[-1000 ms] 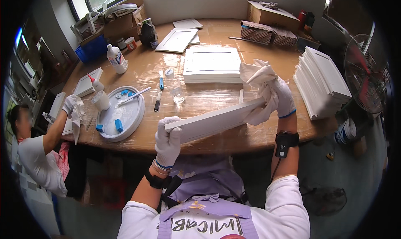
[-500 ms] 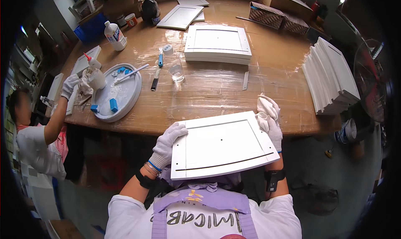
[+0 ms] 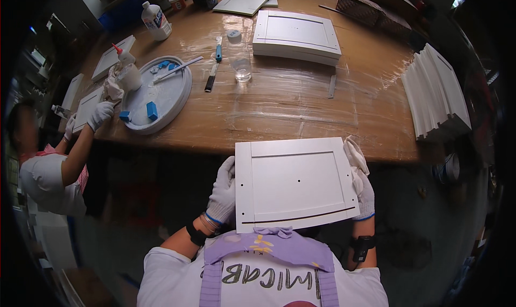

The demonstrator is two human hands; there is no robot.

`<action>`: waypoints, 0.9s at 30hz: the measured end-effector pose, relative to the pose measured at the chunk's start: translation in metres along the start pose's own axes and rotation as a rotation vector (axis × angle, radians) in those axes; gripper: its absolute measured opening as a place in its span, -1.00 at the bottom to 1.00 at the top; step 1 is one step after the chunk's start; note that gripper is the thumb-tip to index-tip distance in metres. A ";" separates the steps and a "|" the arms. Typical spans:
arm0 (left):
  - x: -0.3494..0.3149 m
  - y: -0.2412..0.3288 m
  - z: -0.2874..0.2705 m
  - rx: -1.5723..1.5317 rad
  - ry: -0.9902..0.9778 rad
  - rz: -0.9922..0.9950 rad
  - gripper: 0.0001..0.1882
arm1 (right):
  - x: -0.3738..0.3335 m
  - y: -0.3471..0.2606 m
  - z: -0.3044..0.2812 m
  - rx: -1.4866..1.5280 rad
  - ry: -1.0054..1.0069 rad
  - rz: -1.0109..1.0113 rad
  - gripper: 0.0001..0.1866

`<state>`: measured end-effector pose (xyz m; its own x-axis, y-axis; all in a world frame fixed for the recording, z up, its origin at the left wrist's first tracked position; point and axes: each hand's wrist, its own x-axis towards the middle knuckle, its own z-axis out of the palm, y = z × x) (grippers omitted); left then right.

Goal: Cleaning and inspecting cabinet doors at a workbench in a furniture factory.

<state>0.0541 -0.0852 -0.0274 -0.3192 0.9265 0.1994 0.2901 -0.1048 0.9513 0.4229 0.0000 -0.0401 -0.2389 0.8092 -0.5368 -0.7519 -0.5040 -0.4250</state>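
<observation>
A white framed panel [image 3: 298, 194] with small dark holes and a dark slot along its near edge is held in front of my chest, close to the table's near edge. My left hand [image 3: 222, 193], in a white knitted glove, grips its left edge, with some fingers hidden behind it. At the right edge my gloved right hand [image 3: 365, 198] supports the panel and also holds a crumpled off-white cloth [image 3: 355, 154] against it. The fingertips of that hand are partly hidden by cloth and panel.
The film-covered table [image 3: 279, 113] carries a stack of white panels [image 3: 295, 38], upright panels [image 3: 438, 95], a round tray [image 3: 180, 111] with blue blocks, a clear bottle [image 3: 240, 60], a scraper [image 3: 211, 78] and a white jug [image 3: 156, 22]. A co-worker's gloved hand [image 3: 101, 115] works at left.
The panel has turned more level and come slightly right. My left hand has slipped lower along its edge. The co-worker's hand has come down onto a panel. The view has shifted.
</observation>
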 end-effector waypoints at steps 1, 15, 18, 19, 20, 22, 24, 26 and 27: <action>-0.001 -0.003 -0.013 -0.331 -0.144 -0.333 -0.35 | 0.001 0.000 -0.004 0.004 -0.021 -0.006 -0.64; 0.073 0.024 -0.006 -0.788 -0.288 -0.639 -0.47 | 0.010 -0.071 0.106 -0.579 -0.237 -0.601 -0.58; 0.084 -0.001 0.002 -0.761 -0.154 -0.920 -0.43 | 0.037 -0.074 0.133 -0.849 -0.308 -0.411 -0.53; 0.084 -0.005 0.001 -0.543 -0.226 -0.778 -0.42 | 0.052 -0.061 0.145 -1.011 -0.209 -0.505 -0.51; 0.079 -0.012 -0.002 -0.324 -0.286 -0.637 -0.40 | 0.068 -0.038 0.161 -1.171 -0.112 -0.590 -0.48; 0.076 -0.032 0.010 -0.392 -0.258 -0.476 -0.42 | 0.118 -0.009 0.148 -1.814 0.016 -0.751 -0.43; 0.082 0.007 0.011 0.077 -0.269 -0.518 -0.40 | 0.110 0.071 0.178 -2.369 0.171 -0.958 -0.37; 0.079 -0.028 0.014 -0.265 -0.141 -0.656 -0.42 | 0.083 0.123 0.207 -2.323 -0.299 -0.950 -0.30; 0.079 -0.043 0.018 -0.617 -0.036 -0.771 -0.43 | 0.064 0.142 0.203 -2.291 -0.453 -1.034 -0.32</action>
<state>0.0326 -0.0008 -0.0571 -0.1920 0.8298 -0.5240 -0.5104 0.3717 0.7755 0.1758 0.0416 0.0129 -0.6732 0.7164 0.1833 0.6838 0.6975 -0.2144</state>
